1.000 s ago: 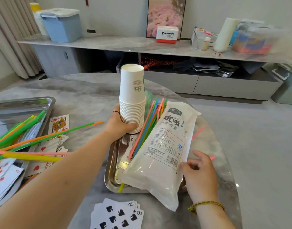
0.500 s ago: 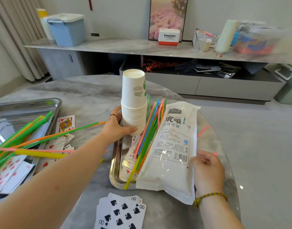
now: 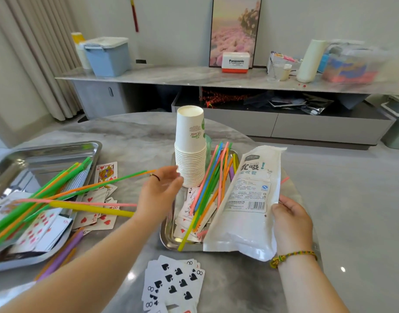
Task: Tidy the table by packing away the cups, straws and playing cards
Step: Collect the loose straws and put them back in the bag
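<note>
While ribbed paper cups stand stacked in a steel tray, the left grip hangs apart beside them and the right grip clamps a glossy bag.

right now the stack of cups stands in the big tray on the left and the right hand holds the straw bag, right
No: the head view shows the stack of cups standing in the small tray in the middle, not the big left tray. The right hand does hold the straw bag.
</note>
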A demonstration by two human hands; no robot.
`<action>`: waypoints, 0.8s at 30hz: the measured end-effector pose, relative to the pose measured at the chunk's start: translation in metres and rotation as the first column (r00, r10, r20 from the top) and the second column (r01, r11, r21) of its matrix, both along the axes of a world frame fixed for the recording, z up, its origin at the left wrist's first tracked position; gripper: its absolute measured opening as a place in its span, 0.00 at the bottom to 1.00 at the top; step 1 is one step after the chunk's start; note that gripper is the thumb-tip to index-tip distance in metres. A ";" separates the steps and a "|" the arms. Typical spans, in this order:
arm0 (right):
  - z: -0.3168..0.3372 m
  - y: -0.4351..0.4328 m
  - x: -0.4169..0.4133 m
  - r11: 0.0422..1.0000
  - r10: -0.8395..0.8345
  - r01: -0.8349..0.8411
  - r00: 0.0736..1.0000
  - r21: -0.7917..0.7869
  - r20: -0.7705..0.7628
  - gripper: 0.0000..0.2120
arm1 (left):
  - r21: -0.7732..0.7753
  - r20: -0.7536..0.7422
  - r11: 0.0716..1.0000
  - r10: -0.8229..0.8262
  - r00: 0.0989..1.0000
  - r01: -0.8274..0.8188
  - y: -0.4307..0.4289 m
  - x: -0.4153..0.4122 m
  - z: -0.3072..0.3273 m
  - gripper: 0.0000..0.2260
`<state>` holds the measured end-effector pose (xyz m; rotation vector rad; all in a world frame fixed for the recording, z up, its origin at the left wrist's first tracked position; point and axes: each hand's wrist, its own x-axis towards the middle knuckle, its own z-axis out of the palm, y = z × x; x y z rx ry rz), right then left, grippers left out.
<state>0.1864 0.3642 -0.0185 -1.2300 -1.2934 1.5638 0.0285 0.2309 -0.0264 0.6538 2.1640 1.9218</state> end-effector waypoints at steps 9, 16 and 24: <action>0.018 -0.013 0.014 0.993 0.116 -0.118 0.981 -0.005 -0.153 0.11 | -0.207 0.349 0.927 -0.229 0.909 0.314 0.009 0.049 0.009 0.16; 0.028 -0.015 0.032 0.940 0.316 -0.338 0.910 -0.040 -0.270 0.09 | 0.171 0.615 0.849 -0.488 0.619 0.499 0.016 0.052 0.022 0.09; 0.032 -0.018 0.048 0.852 0.503 -0.523 0.826 -0.013 -0.255 0.13 | 0.277 0.560 0.825 -0.555 0.615 0.493 -0.006 0.065 0.032 0.09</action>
